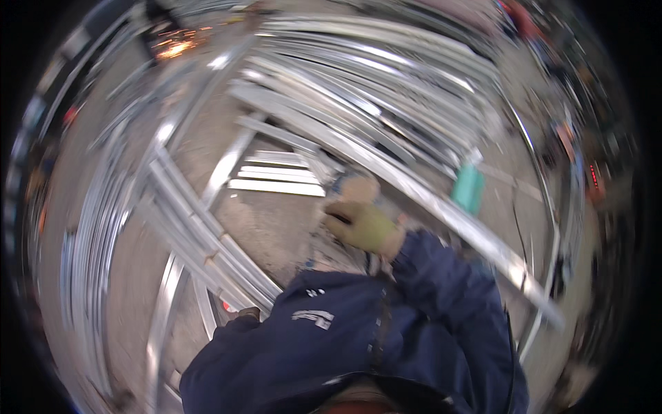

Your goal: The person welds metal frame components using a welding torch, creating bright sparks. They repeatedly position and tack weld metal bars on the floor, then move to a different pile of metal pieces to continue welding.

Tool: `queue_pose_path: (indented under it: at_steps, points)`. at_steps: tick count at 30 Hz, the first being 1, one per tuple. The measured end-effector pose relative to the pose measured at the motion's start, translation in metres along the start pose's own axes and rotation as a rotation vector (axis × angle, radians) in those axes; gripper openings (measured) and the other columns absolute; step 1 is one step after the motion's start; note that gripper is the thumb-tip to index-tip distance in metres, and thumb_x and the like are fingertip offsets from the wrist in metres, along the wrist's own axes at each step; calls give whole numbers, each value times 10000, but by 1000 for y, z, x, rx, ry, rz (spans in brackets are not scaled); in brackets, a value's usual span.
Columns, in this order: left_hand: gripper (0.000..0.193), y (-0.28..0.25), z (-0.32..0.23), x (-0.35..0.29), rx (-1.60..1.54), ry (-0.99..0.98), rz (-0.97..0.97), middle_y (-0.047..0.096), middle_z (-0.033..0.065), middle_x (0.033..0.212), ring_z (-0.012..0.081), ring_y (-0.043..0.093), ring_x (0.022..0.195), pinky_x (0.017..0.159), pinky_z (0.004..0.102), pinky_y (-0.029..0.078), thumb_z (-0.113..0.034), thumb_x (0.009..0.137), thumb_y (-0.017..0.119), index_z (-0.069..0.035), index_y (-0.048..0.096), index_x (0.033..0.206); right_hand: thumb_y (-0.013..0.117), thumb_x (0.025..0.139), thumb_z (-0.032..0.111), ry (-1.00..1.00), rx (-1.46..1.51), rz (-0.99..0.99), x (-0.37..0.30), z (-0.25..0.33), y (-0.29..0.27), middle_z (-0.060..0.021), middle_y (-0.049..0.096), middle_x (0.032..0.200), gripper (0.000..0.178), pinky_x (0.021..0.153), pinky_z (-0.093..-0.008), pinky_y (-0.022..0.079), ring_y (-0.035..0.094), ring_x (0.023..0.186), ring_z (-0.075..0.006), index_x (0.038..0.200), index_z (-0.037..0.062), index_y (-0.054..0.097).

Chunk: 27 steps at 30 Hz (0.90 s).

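My right hand (365,229), in an olive-green work glove, is in front of my body at mid-picture. Its fingers are loosely bent, with a gap between thumb and fingers, and I see nothing held in it. Just beyond it is a round tan and blue shape (357,188), too blurred to name. Only a bit of my left hand (249,313) shows, in a dark glove beside my left sleeve. It is close to the ends of several long metal tubes (227,259); its fingers are hidden. A small red spot (226,306) shows beside it.
Long silvery metal profiles (386,162) lie across the far side and right. More bars (93,241) are stacked at left, and short pieces (279,179) lie ahead. A green cylinder (469,188) stands at right. Orange sparks (176,48) fly at far left. A cable (517,214) hangs right.
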State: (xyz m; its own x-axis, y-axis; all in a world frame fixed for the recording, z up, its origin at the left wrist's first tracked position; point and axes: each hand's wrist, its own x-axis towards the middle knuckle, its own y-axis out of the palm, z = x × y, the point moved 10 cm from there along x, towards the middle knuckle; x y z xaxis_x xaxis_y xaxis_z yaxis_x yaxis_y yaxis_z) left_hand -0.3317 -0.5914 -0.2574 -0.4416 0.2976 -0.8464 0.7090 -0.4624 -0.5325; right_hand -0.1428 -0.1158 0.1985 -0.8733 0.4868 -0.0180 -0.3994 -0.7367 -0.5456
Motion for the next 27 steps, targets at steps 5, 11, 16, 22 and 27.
queue_pose_path:
  at_steps: [5, 11, 16, 22, 27]
  points:
    - [490, -91, -11, 40, -30, 77, -344, 754, 273, 1103, 400, 733, 1045, 944, 464, 543, -412, 878, 756, 37, 764, 1076, 591, 1000, 395, 131, 15, -34, -20, -26, -11, -195, 756, 1092, 408, 908, -453, 557, 717, 1002, -397, 1212, 77, 734]
    - [503, -282, -140, 11, -685, 191, -630, 710, 246, 1218, 324, 653, 1139, 1016, 415, 491, -223, 940, 666, 152, 625, 1274, 614, 1010, 410, 313, 35, -53, -71, -97, -22, -201, 740, 1191, 485, 960, -412, 552, 710, 1097, -377, 1326, 49, 680]
    - [405, -428, -308, -113, -970, 697, -739, 703, 100, 1193, 144, 626, 1056, 943, 284, 486, -101, 966, 641, 63, 638, 1336, 590, 996, 425, 397, -16, -235, -102, -158, -52, -219, 731, 1179, 474, 959, -466, 539, 691, 1093, -415, 1291, 68, 693]
    - [416, -444, -482, -194, -1008, 1098, -620, 705, 75, 1172, 121, 626, 1038, 896, 258, 506, -142, 1017, 709, 54, 625, 1374, 579, 1003, 403, 533, -234, -187, -96, -275, -63, -216, 587, 1466, 596, 1068, -473, 491, 607, 1279, -409, 1489, 62, 529]
    - [460, -402, -551, -187, -791, 1002, -574, 690, 165, 1279, 195, 637, 1178, 1016, 289, 496, -167, 1049, 666, 82, 570, 1424, 539, 1009, 444, 519, -405, -259, -62, -369, -68, -196, 559, 1506, 644, 1158, -443, 422, 526, 1391, -370, 1525, 63, 480]
